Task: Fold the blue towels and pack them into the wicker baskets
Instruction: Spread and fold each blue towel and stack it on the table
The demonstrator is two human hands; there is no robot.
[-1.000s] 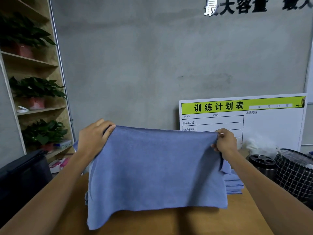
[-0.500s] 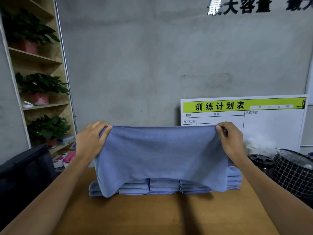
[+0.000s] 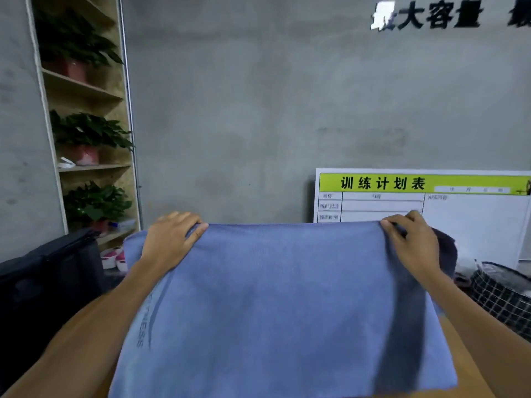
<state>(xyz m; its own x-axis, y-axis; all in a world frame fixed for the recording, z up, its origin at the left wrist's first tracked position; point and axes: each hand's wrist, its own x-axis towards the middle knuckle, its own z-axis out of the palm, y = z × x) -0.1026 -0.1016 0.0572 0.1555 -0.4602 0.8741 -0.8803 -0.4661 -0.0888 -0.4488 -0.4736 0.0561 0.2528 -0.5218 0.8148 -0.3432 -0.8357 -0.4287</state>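
Observation:
A blue towel (image 3: 281,305) is spread wide in front of me, its near edge reaching toward the camera over the wooden table (image 3: 459,357). My left hand (image 3: 169,239) grips the towel's far left corner. At the far right corner my right hand (image 3: 411,242) pinches the cloth. Printed lettering runs along the towel's left side. The stack of folded towels is hidden behind the spread cloth. No wicker basket shows in this view.
A black wire-mesh basket (image 3: 502,294) stands at the right. A whiteboard with a green header (image 3: 431,196) leans on the grey wall. Shelves with potted plants (image 3: 89,139) stand at the left, with a dark bag (image 3: 48,277) below them.
The towel hung down from both hands before; now its lower part has swung toward me and lies spread out, covering the folded stack. Both hands keep their corners.

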